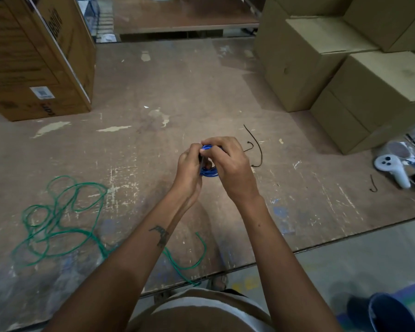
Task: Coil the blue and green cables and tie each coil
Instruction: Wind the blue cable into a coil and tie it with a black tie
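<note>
Worn plywood table (pixel 201 87): left hand (pixel 189 168) and right hand (pixel 228 164) pinch the blue coil (pixel 209 172), apparently tying it; green cable (pixel 58 212) awaits coiling.

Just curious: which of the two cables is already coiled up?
The blue cable, a tight coil held in both hands; the green cable sprawls in loose loops on the board.

I look down on a worn brown plywood surface (pixel 177 87), scuffed and flecked with pale patches. A printed cardboard box (pixel 34 61) stands at its far left, plain stacked boxes (pixel 345 68) at the right. A low shelf (pixel 185 17) runs behind. Grey concrete floor (pixel 345 264) shows at the near right, with a dark blue bucket (pixel 391 315) on it. The light is dim and even.
</note>
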Action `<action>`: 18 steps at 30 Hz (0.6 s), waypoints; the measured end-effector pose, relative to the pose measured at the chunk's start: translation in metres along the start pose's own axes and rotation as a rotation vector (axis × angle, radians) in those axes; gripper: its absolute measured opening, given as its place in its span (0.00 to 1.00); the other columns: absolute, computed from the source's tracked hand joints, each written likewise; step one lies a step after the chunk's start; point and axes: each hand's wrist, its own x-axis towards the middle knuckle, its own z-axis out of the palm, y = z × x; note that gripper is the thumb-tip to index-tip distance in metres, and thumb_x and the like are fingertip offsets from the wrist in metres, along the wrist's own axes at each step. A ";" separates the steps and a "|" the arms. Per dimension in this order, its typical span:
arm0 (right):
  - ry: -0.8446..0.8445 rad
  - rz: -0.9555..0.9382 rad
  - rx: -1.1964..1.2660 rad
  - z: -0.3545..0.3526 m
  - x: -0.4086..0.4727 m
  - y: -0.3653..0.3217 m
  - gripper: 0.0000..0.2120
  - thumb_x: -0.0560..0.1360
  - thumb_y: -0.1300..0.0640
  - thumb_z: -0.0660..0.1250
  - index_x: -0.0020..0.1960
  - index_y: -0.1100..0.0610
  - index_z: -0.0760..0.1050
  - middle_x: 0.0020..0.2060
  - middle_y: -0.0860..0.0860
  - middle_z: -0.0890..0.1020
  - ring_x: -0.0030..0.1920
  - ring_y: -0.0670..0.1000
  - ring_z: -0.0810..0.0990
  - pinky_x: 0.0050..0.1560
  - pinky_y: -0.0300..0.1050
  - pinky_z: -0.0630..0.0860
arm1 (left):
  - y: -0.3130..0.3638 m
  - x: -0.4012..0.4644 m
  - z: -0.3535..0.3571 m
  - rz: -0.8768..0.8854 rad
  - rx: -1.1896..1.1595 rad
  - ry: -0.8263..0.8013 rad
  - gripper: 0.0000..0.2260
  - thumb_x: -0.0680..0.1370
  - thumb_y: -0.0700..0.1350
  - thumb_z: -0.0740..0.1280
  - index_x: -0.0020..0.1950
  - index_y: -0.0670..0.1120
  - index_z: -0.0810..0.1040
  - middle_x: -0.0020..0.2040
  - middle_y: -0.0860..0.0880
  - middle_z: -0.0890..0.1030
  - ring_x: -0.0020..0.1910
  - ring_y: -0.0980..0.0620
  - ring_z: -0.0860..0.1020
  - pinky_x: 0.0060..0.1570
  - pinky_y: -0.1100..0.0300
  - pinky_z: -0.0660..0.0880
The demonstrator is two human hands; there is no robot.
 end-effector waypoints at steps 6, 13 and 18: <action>0.038 -0.064 -0.135 0.007 -0.013 0.004 0.06 0.80 0.65 0.71 0.55 0.65 0.84 0.57 0.58 0.84 0.57 0.58 0.80 0.55 0.48 0.78 | 0.019 -0.004 -0.016 -0.147 0.084 -0.239 0.14 0.84 0.38 0.56 0.42 0.43 0.77 0.33 0.48 0.71 0.32 0.54 0.71 0.38 0.61 0.71; 0.112 0.145 0.122 0.011 -0.004 -0.004 0.05 0.80 0.66 0.72 0.52 0.60 0.85 0.55 0.49 0.88 0.63 0.54 0.83 0.63 0.57 0.77 | 0.005 0.009 -0.020 -0.092 -0.079 -0.099 0.10 0.83 0.39 0.63 0.42 0.45 0.76 0.30 0.52 0.72 0.29 0.55 0.68 0.35 0.61 0.67; 0.100 0.581 0.527 0.018 -0.008 -0.024 0.02 0.81 0.55 0.74 0.50 0.53 0.83 0.54 0.47 0.88 0.61 0.52 0.85 0.64 0.61 0.78 | 0.002 0.005 -0.031 0.190 0.219 0.031 0.10 0.83 0.42 0.65 0.42 0.47 0.69 0.37 0.53 0.77 0.32 0.55 0.67 0.34 0.59 0.66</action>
